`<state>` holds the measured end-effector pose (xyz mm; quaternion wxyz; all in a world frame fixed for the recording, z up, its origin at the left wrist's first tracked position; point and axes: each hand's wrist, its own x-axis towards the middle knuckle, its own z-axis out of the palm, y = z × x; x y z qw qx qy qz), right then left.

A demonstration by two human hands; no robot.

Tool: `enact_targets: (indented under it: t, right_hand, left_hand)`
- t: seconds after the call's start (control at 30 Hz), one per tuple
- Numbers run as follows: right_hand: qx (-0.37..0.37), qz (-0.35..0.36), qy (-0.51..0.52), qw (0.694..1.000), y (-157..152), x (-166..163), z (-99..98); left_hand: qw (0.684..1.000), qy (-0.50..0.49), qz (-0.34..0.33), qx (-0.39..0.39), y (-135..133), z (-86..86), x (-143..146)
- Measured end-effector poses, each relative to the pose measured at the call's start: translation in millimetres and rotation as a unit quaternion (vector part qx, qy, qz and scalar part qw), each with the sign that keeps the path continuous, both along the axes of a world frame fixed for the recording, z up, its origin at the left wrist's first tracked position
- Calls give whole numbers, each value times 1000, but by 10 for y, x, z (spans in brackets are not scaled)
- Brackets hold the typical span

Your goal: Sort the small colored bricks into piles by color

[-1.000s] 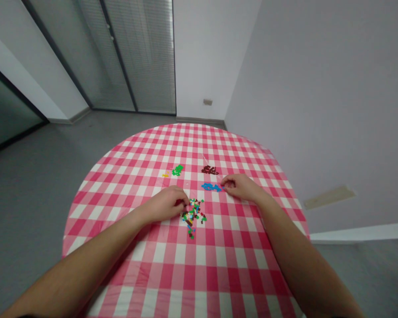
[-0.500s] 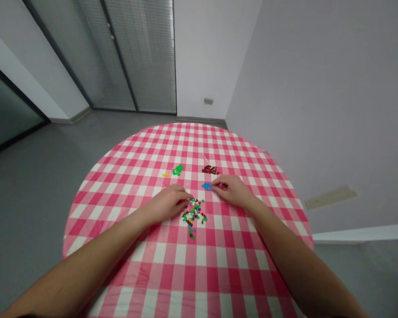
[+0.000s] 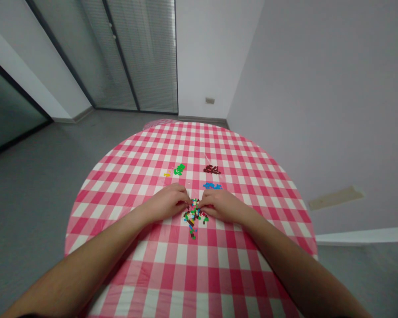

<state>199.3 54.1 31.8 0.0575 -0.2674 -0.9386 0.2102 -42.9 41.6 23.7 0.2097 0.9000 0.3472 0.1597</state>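
Note:
A mixed pile of tiny coloured building bricks (image 3: 193,216) lies mid-table, with green, brown, white, blue, yellow and red among them. At its left edge is my left hand (image 3: 169,202), fingers curled and tips pressed together over the pieces. From the right, my right hand (image 3: 223,206) reaches the pile's upper edge with thumb and forefinger in a pinch. Whatever either set of fingertips holds is too small to make out. Just beyond my right hand sits a small group of blue bricks (image 3: 212,186).
Farther back are a heap of green bricks (image 3: 179,169), a few yellow bricks (image 3: 166,174) and a heap of dark brown bricks (image 3: 212,169). They lie on a round table with a pink-and-white checked tablecloth (image 3: 172,282). A wall (image 3: 325,110) rises to the right.
My right hand has moved from the blue bricks down and left to the mixed pile. The blue group is now fully visible. My left hand has stayed at the pile.

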Motion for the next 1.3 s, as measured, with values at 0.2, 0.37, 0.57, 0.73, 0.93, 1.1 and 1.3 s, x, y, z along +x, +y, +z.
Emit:
enact_targets:
  t: [0.2,0.37,0.57,0.73,0.93,1.1,1.3]
  right_hand:
    - [-23,0,4,1000,-31,-6,36]
    - [-33,15,7,999,-43,-23,32]
    - [-16,5,-17,1000,-88,-75,56]
    - [26,-18,-60,998,-96,-86,79]
    - [56,-43,-119,990,-109,-132,113]
    - [51,-75,-102,991,-59,-86,158]
    - [39,-210,-74,974,229,408,230]
  left_hand:
    - [1000,-5,7,-4,-7,0,-1]
    - [1000,-18,-17,1,0,-43,13]
    - [1000,-4,-24,-3,-7,-32,36]
    - [1000,5,-13,-14,-19,2,41]
    - [1000,-3,-6,-21,-27,20,40]
    - [1000,-12,-13,-19,-22,-2,36]
    - [1000,-13,-15,-24,-11,-3,28]
